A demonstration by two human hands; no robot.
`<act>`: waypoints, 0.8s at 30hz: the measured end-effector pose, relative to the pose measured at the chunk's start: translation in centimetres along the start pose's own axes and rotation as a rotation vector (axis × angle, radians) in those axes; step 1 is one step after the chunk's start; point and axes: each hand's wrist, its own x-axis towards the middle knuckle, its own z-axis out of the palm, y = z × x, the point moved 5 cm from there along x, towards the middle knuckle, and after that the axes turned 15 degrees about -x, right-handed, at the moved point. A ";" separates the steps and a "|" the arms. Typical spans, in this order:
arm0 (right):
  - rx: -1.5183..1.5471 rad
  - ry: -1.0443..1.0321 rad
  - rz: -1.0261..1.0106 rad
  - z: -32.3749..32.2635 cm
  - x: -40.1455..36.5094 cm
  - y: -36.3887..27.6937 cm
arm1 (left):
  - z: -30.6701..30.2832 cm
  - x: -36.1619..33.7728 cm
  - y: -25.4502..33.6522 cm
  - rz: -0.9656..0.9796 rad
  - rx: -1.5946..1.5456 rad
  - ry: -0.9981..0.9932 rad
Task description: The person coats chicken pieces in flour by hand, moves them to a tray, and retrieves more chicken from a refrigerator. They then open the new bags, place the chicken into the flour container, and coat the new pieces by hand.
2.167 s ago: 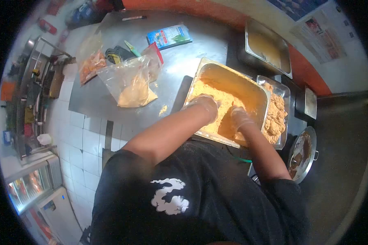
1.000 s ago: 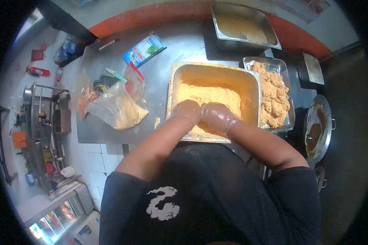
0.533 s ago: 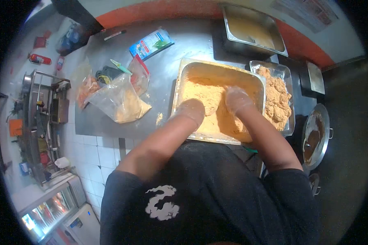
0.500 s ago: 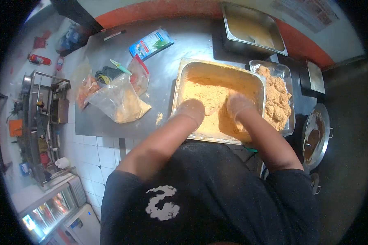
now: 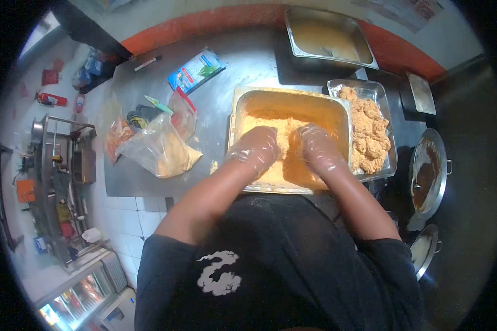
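Note:
Both hands wear clear plastic gloves and are inside a deep metal pan [image 5: 292,95] with orange-yellow breading flour [image 5: 284,176] in it. My left hand [image 5: 258,144] is over the left part of the flour, knuckles up, its fingers curled inward and downward. Facing it, my right hand [image 5: 316,144] is curled too, on the right side. A narrow gap separates them. The fingertips are hidden, so whatever they hold cannot be made out. Right of the pan, a clear tray [image 5: 391,105] holds a pile of breaded pieces [image 5: 367,129], touched by neither hand.
On the metal table [image 5: 248,55] at left are an open plastic bag of flour [image 5: 171,157], other bags, a green-handled knife [image 5: 159,105], a blue packet [image 5: 196,70] and a marker [image 5: 147,63]. Behind stands a pan of liquid [image 5: 331,44]; at right, woks [image 5: 427,174].
My hands have risen a little out of the flour, fingers curling, and the right has moved slightly left. The whole view has shifted with my head.

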 end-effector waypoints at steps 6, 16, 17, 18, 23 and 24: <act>1.147 -0.145 0.434 0.5 -0.1 -0.3 | -0.3 -0.1 2.9 0.025 -0.135 -0.074; 0.528 -0.063 -0.166 -2.4 1.4 2.2 | -2.0 -1.0 0.3 0.109 0.037 0.186; 0.365 -0.057 -0.156 -4.2 0.9 2.5 | -2.4 -1.2 0.7 0.078 0.027 0.210; 0.202 -0.051 -0.144 -6.5 0.1 2.9 | -2.6 -1.3 0.9 0.048 0.017 0.232; -0.612 -0.166 -0.217 -6.1 -0.6 5.8 | -2.7 -0.9 0.6 0.038 -0.039 0.198; -0.465 -0.164 -0.187 -6.5 -0.6 6.1 | -2.7 -0.9 0.7 0.029 -0.034 0.205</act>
